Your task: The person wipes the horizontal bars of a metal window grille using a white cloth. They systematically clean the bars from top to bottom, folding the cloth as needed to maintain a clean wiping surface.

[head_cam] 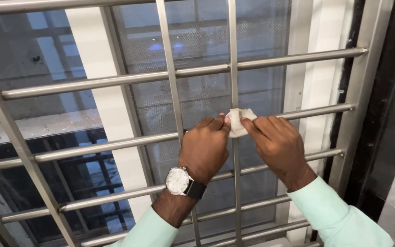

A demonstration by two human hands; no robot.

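A small white cloth (pixel 237 120) is pressed around a vertical steel bar (pixel 232 50) of a window grille, where it crosses a horizontal bar (pixel 318 111). My left hand (pixel 204 148) pinches the cloth's left side with its fingertips; a white-faced wristwatch (pixel 178 180) sits on that wrist. My right hand (pixel 277 142) holds the cloth's right side. Both sleeves are pale green.
The grille has several horizontal round bars (pixel 115 80) and flat vertical bars (pixel 170 68) in front of a mesh screen and glass (pixel 202 32). A white window frame post (pixel 99 68) stands at left centre. A dark frame edge (pixel 380 114) runs down the right side.
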